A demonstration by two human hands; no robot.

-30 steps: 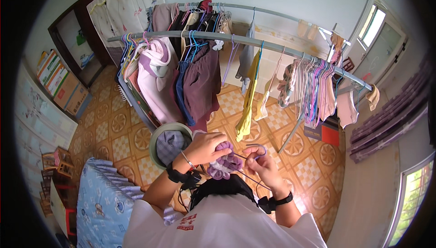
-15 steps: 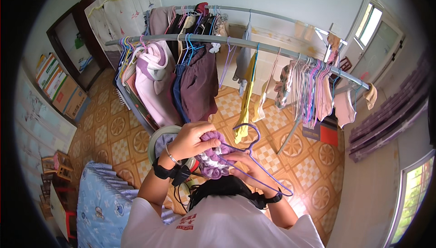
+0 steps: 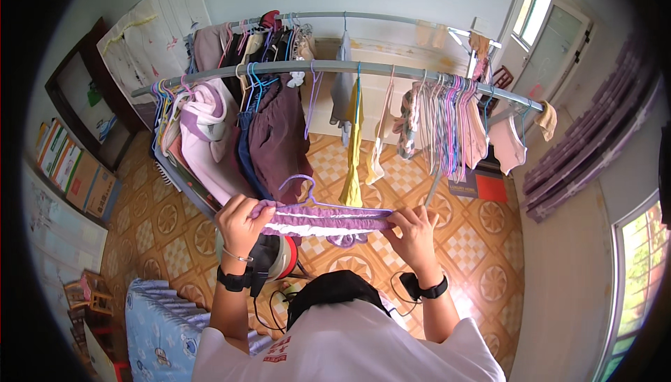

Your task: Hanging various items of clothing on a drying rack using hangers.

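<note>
A purple garment [image 3: 325, 225] with white bands and a gathered waist is stretched sideways in front of me. Inside its waist sits a purple wire hanger [image 3: 312, 193], hook upward and pointing left. My left hand [image 3: 242, 224] pinches the garment's left end, fingers closed. At the other end, my right hand [image 3: 415, 237] grips the waist by the hanger's right corner, thumb and fingers together. A small bunched part of the garment dangles below the waist, right of the middle.
Ahead, a grey rail [image 3: 335, 66] carries hanging clothes, including a dark purple garment [image 3: 276, 137], a yellow cloth [image 3: 354, 165] and several bunched hangers. Another rail [image 3: 391, 20] runs behind. A blue patterned cover [image 3: 164, 326] lies at lower left; a purple curtain [image 3: 583, 144] hangs at right.
The garment was bunched in my hands with the hanger tilted to the right. Now it is spread wide over the level hanger, and my hands have moved apart to its two ends.
</note>
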